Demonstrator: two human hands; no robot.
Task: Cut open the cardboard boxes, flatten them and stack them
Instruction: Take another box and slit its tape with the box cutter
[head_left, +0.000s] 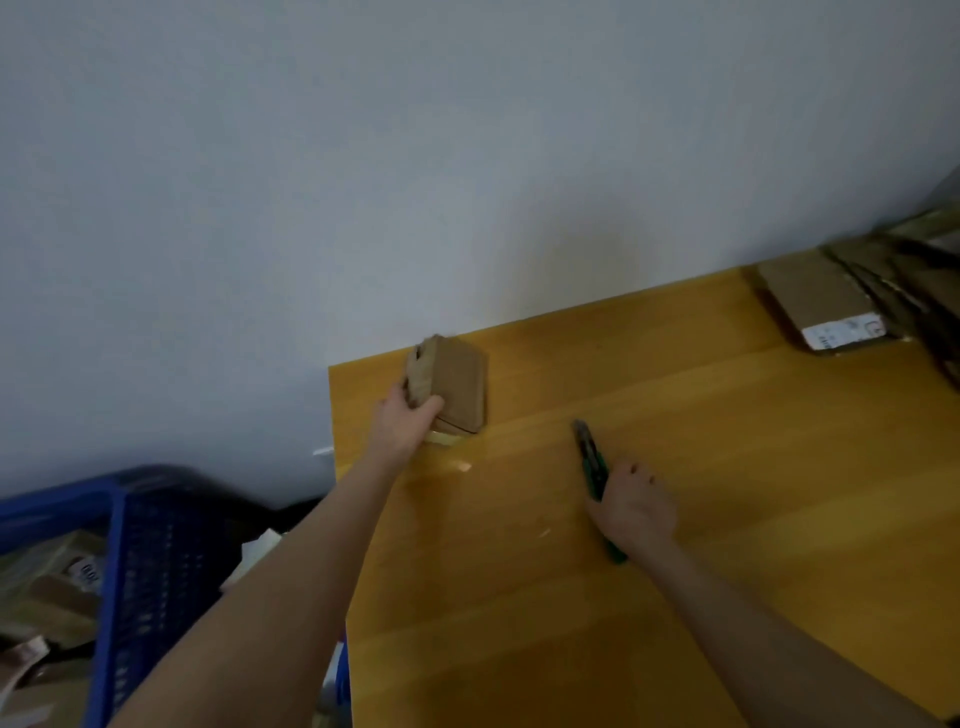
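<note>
A small brown cardboard box (457, 384) stands tilted on the far left corner of the yellow wooden table (675, 493). My left hand (408, 421) grips its near left side, thumb on the front face. My right hand (636, 506) holds a green utility knife (592, 462) low over the table's middle, the blade end pointing away from me. A stack of flattened cardboard boxes (831, 301) lies at the far right of the table, with a white label on the top piece.
A blue plastic crate (140, 571) holding more cardboard boxes sits on the floor to the left of the table. A grey wall (415, 156) runs right behind the table's far edge. A scrap of tape (462, 465) lies near the small box.
</note>
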